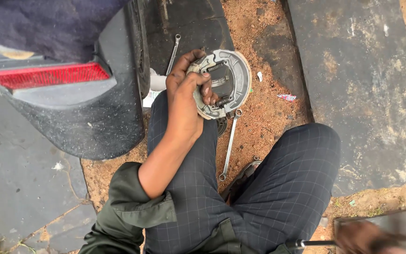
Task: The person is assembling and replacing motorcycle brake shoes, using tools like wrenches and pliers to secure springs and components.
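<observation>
Left hand (186, 91) closed round brake plate (224, 82), shoes facing up, propped over left knee, likely for access. Right hand (363, 237) blurred, fingers wrapped on tool (308, 243). Spanner (230, 143) on dirt below plate

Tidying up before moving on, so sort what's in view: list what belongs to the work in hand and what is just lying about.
In hand:
- left hand gripping the round grey metal brake-shoe assembly
- right hand, blurred, on a thin dark-handled tool

Lying about:
- long silver spanner on the dirt
- second silver spanner near the black mudguard
- small pink wrapper scrap
</observation>
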